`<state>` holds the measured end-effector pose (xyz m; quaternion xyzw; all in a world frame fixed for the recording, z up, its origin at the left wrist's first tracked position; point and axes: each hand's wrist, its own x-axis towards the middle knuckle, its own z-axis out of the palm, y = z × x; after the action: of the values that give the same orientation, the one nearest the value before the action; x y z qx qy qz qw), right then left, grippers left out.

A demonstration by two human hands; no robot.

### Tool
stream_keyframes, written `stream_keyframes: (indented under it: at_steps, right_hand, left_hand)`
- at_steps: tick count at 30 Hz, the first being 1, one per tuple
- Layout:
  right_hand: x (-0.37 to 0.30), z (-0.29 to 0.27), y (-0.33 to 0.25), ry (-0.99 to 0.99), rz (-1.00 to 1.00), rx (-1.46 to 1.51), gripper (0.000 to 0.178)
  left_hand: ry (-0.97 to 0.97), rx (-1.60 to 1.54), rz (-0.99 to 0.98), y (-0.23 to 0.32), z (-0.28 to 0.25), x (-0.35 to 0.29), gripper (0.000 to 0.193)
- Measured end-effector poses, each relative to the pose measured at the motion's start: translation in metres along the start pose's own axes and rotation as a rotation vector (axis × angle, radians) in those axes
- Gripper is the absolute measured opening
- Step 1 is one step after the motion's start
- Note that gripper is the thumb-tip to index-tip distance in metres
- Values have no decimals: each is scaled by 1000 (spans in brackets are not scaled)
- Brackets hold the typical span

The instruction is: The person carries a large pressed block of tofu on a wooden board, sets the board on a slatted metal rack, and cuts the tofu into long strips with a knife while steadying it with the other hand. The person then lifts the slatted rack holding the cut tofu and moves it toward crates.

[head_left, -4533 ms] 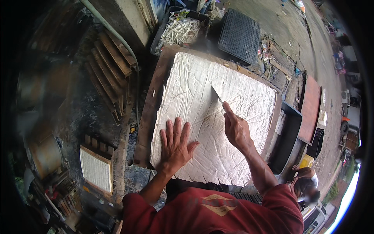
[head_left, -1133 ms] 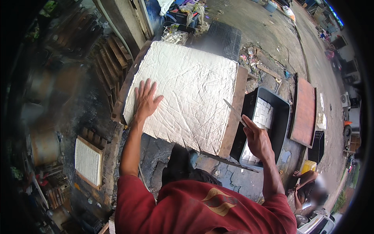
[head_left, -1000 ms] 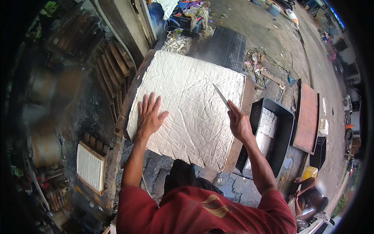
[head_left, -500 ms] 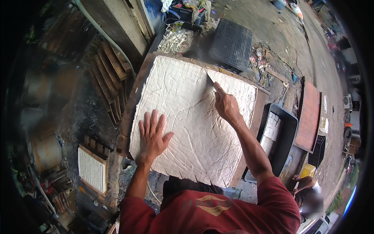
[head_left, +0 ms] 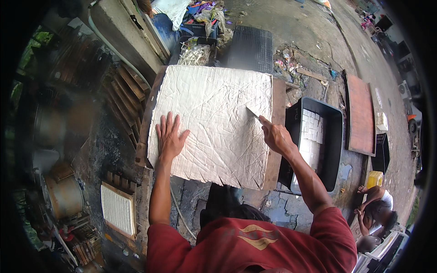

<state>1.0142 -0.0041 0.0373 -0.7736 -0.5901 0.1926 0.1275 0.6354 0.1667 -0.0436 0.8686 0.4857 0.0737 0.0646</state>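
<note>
Head view. My left hand (head_left: 170, 139) lies flat, palm down, fingers spread, on the big white wrinkled slab (head_left: 214, 123) that covers the brown wooden board (head_left: 275, 136). It holds nothing, only presses on the slab's lower-left part, at about 8 o'clock from the slab's middle.

My right hand (head_left: 275, 136) is closed round the handle of a thin metal knife (head_left: 252, 113). The blade points up toward 11 o'clock and its tip touches the slab close to the right edge, at about 3 o'clock from the slab's middle. The hand itself sits over the bare strip of board beside that edge.

The slab fills the centre of the view. Its near edge, at 6 o'clock, is ragged, with small pointed notches.

At 3 o'clock from the board stands a black rectangular plastic tub (head_left: 334, 136) with white cut cubes (head_left: 312, 132) lying inside it. Farther out at 3 o'clock a flat reddish-brown panel (head_left: 362, 113) lies on the concrete ground. At 12 o'clock, just beyond the board, is a dark mesh grid (head_left: 252, 48). At 7 o'clock, well apart from my left hand, sits a small wooden frame with a white ribbed sheet (head_left: 117, 210). Another person (head_left: 375, 211) crouches at 4 o'clock, near the rim.
</note>
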Motion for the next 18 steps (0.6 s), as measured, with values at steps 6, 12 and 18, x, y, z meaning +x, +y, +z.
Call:
stream_keyframes:
  at_steps: [6,12,18]
  right_hand:
    - [-61,-15,14,-33,17,-7,39]
    - [-119,-72,25,-164,95,-63,41]
    - [-46,-70,-3,64,166,229,43]
  left_hand:
    - [76,-16,16,0,1,-4,74]
    - [64,6,-7,-5,6,-4,74]
    - [26,-21,8,-1,1,0,77]
